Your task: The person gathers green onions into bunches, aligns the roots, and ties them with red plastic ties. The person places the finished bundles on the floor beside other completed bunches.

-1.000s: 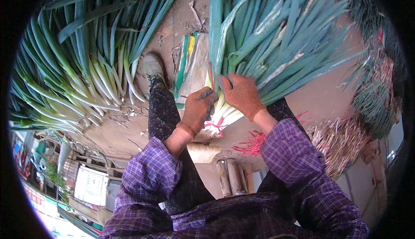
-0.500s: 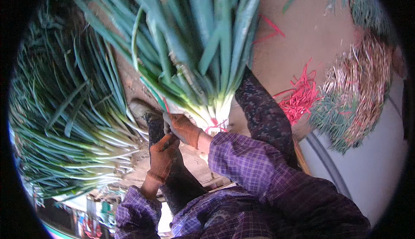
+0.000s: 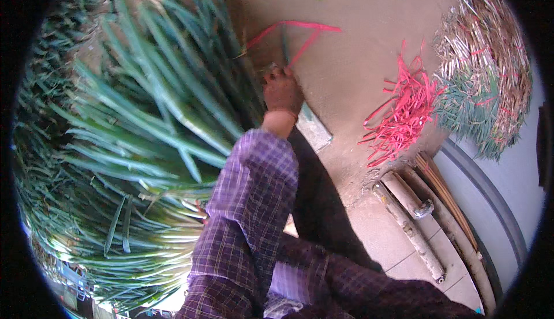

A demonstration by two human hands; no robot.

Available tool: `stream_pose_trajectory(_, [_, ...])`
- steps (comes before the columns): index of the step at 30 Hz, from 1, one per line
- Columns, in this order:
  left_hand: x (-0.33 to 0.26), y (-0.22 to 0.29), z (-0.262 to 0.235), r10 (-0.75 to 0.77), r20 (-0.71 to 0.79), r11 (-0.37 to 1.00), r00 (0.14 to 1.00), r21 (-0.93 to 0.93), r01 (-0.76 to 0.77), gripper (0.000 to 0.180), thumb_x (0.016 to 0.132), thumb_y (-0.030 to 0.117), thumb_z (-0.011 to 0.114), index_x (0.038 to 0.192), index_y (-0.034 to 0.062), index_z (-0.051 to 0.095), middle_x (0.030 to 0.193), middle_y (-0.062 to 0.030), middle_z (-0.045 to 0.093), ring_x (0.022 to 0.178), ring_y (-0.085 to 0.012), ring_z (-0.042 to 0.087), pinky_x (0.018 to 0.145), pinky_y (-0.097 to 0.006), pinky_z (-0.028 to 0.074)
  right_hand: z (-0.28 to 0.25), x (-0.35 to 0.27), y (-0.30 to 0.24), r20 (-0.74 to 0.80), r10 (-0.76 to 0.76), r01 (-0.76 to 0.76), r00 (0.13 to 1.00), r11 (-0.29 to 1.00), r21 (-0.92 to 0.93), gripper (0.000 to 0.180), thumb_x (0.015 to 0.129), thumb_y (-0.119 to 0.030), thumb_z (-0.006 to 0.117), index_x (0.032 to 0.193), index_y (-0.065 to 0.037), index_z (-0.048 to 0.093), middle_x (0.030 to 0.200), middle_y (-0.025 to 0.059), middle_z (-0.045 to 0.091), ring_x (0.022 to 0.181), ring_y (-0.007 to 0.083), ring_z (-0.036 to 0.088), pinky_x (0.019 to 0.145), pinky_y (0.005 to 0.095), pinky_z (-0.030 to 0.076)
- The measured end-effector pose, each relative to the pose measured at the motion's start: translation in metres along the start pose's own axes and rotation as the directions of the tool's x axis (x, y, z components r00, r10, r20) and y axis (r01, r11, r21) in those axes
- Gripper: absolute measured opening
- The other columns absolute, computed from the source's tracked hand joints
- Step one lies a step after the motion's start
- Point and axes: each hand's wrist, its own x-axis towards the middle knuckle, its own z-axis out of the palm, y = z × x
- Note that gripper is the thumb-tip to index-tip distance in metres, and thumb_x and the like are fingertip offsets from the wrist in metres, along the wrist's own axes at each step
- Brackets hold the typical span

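My left hand (image 3: 283, 92), in a brown-orange glove, is at the upper middle beside the leaves of a large bunch of green onions (image 3: 167, 108). Its fingers are curled; what they hold, if anything, I cannot make out. A red strip (image 3: 303, 48) lies on the ground by the fingertips. The bunch slants over a pile of green onions (image 3: 133, 250), white stems toward me. A bit of red shows at the stem end, beside my left sleeve (image 3: 236, 203). My right sleeve (image 3: 358, 273) runs in from the lower right under the left one; my right hand is hidden.
A heap of red strips (image 3: 404, 111) lies on the ground to the right. Beyond it is a mound of thin bundled plants (image 3: 485, 71) with pale stems. Near the lower right are a peeling white rod (image 3: 411, 232), a short cylinder (image 3: 407, 195) and thin sticks (image 3: 447, 198).
The bunch of green onions has moved from the upper middle to the left, over the pile. My hands were together by its stems; now my left is up beside its leaves and my right is out of sight.
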Motion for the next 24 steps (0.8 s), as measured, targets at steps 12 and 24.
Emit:
stream_pose_trajectory(12, [0.038,-0.030,0.086,0.236,0.204,0.918,0.950,-0.369,-0.149,0.014,0.085,0.022,0.054,0.093,0.0125,0.061,0.086,-0.0160,0.065,0.084,-0.0358,0.064,0.068,-0.047,0.051,0.013,-0.004,-0.003,0.050,-0.075,0.075,0.996,0.997,-0.003,0.021,0.089,-0.028,0.057,0.089,-0.008,0.064,0.079,0.0054,0.060,0.078,0.0189,0.058,0.072,0.0325,0.046])
stream_pose_trajectory(24, [-0.079,-0.006,-0.036,0.307,0.205,0.793,0.929,-0.595,-0.131,0.018,0.077,0.007,0.050,0.091,0.0019,0.060,0.081,-0.0220,0.064,0.083,-0.0402,0.063,0.074,-0.049,0.049,0.119,0.090,-0.026,0.368,-0.334,0.383,0.868,0.922,-0.066,0.019,0.086,-0.025,0.058,0.086,-0.008,0.066,0.081,0.0108,0.063,0.080,0.0280,0.062,0.076,0.0392,0.048])
